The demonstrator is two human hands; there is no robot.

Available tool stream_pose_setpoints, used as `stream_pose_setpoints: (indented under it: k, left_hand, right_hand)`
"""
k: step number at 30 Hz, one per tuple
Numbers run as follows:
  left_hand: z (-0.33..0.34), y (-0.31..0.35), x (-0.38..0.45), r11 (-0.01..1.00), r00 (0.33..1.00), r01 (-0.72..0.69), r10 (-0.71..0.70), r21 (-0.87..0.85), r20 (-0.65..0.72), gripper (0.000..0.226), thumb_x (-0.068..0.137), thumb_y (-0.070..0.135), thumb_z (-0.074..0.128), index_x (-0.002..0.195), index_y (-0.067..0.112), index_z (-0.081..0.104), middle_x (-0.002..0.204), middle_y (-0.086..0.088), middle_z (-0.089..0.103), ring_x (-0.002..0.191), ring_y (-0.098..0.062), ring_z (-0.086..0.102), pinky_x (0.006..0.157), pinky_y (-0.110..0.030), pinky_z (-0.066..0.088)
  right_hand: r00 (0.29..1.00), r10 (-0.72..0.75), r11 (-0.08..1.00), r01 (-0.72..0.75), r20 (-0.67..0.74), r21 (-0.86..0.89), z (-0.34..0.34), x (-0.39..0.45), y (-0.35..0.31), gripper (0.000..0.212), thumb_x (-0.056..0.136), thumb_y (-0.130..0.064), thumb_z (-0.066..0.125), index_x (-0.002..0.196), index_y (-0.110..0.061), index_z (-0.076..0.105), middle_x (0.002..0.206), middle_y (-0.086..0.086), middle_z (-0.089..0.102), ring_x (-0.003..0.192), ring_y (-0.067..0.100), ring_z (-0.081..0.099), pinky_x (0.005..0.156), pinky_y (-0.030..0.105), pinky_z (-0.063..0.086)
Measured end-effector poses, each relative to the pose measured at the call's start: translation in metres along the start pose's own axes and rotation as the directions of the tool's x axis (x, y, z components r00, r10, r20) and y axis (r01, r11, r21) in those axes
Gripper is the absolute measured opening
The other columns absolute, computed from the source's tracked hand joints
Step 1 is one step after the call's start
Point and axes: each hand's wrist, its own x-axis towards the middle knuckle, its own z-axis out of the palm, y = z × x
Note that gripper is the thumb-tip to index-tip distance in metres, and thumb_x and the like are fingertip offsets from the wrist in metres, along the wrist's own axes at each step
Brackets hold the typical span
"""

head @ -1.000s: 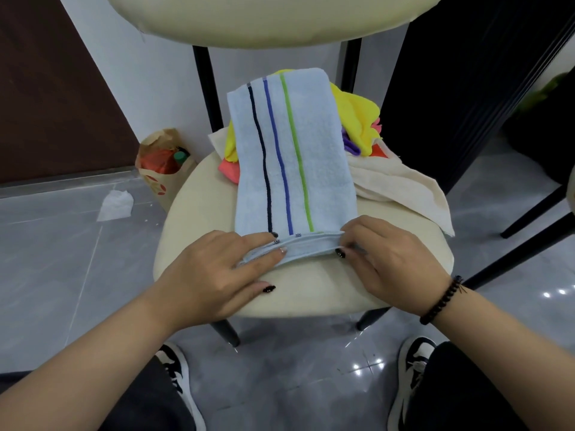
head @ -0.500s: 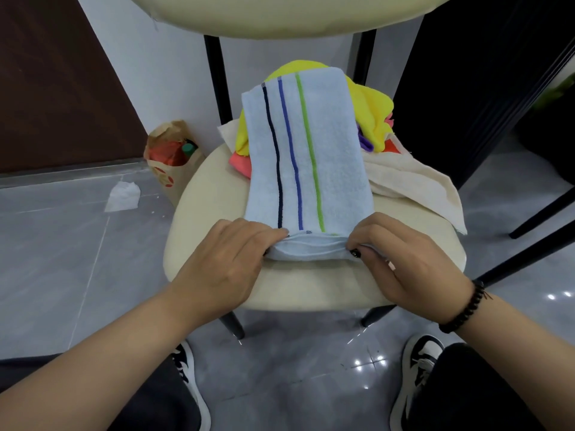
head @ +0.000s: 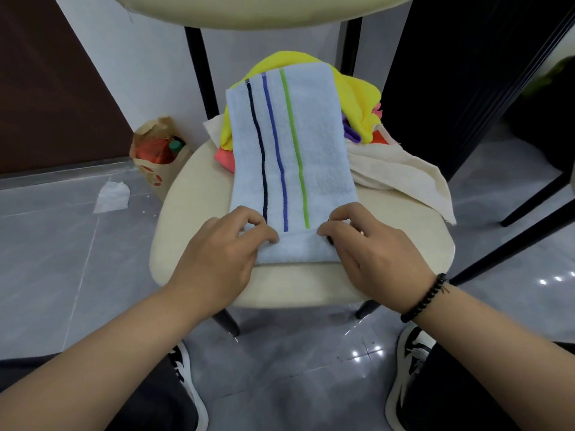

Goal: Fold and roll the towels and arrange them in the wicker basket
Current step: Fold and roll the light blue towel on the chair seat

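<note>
Head view: the towel point(head: 292, 157) roll, low in the frame, was pinched by left hand point(head: 217, 259) and right hand point(head: 370, 256) fingers; uneven pressure could have skewed it.

No legible text, labels, brands or numbers. Paper bag point(head: 155, 169) on the floor carries a red printed pattern only; no letters can be made out on it.

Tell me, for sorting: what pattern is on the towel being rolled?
Light blue towel with three lengthwise stripes: black, blue, green. Head view.
</note>
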Motion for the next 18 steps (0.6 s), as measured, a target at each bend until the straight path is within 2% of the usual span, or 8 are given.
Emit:
stream_pose_setpoints:
  k: [2,4,7,10,13,15,18]
  left_hand:
    - [-0.003,-0.001,0.003,0.993,0.994,-0.096,0.099,0.066,-0.044,0.03,0.081,-0.008,0.052,0.091,0.013,0.071,0.096,-0.004,0.065,0.082,-0.026,0.058,0.067,-0.037,0.04]
    - [-0.008,0.0,0.003,0.962,0.969,-0.232,0.242,0.141,-0.055,0.025,0.088,-0.006,0.054,0.09,0.009,0.074,0.096,-0.005,0.069,0.087,-0.028,0.062,0.07,-0.039,0.042]
    - [-0.012,0.003,0.0,0.917,0.935,-0.345,0.355,0.202,-0.012,0.026,0.096,-0.001,0.049,0.095,0.006,0.075,0.095,-0.006,0.071,0.083,-0.026,0.066,0.069,-0.038,0.044]
    - [-0.01,0.001,-0.005,0.93,0.946,-0.317,0.324,0.183,-0.007,0.029,0.091,-0.002,0.049,0.101,0.005,0.075,0.099,-0.005,0.073,0.084,-0.024,0.068,0.071,-0.036,0.047]
    - [-0.009,-0.003,-0.013,0.975,0.979,-0.203,0.205,0.086,-0.008,0.035,0.086,0.007,0.048,0.11,0.007,0.073,0.111,-0.003,0.071,0.099,-0.022,0.068,0.08,-0.039,0.05]
    - [-0.009,-0.005,-0.019,0.992,0.992,-0.124,0.124,0.032,0.011,0.036,0.086,0.013,0.052,0.116,0.008,0.07,0.118,-0.003,0.068,0.107,-0.022,0.065,0.083,-0.04,0.05]
    - [-0.008,-0.008,-0.023,0.998,0.998,-0.059,0.059,0.019,0.002,0.033,0.091,0.018,0.054,0.119,0.008,0.068,0.116,-0.003,0.068,0.108,-0.023,0.063,0.087,-0.036,0.047]
  right_hand:
    - [0.994,-0.07,0.993,0.062,-0.079,-0.1,0.0,0.0,0.002,0.026,0.075,0.011,0.061,0.091,-0.01,0.063,0.099,0.011,0.064,0.071,0.029,0.058,0.046,0.034,0.045]
    - [0.977,-0.178,0.974,0.158,-0.115,-0.165,-0.002,-0.002,0.006,0.019,0.078,0.012,0.059,0.081,-0.004,0.068,0.093,0.013,0.066,0.082,0.033,0.062,0.062,0.04,0.048]
    - [0.968,-0.246,0.955,0.232,-0.056,-0.187,-0.003,-0.005,0.006,0.015,0.083,0.008,0.058,0.081,-0.001,0.069,0.084,0.01,0.065,0.079,0.033,0.063,0.065,0.041,0.049]
    - [0.977,-0.211,0.972,0.209,-0.007,-0.107,-0.004,-0.009,0.009,0.02,0.084,0.0,0.054,0.093,-0.001,0.072,0.088,0.01,0.067,0.084,0.033,0.064,0.068,0.042,0.051]
    - [0.993,-0.113,0.991,0.109,0.045,0.081,-0.008,-0.014,0.017,0.029,0.084,-0.012,0.058,0.108,-0.002,0.07,0.102,0.009,0.067,0.099,0.029,0.063,0.081,0.041,0.052]
    - [0.998,-0.028,0.977,0.015,0.057,0.214,-0.008,-0.016,0.021,0.033,0.087,-0.021,0.059,0.114,-0.005,0.069,0.11,0.008,0.064,0.105,0.023,0.06,0.092,0.033,0.048]
    - [0.996,0.036,0.969,-0.056,0.083,0.239,-0.005,-0.015,0.021,0.033,0.088,-0.026,0.057,0.113,-0.007,0.067,0.11,0.006,0.062,0.103,0.019,0.056,0.093,0.023,0.043]
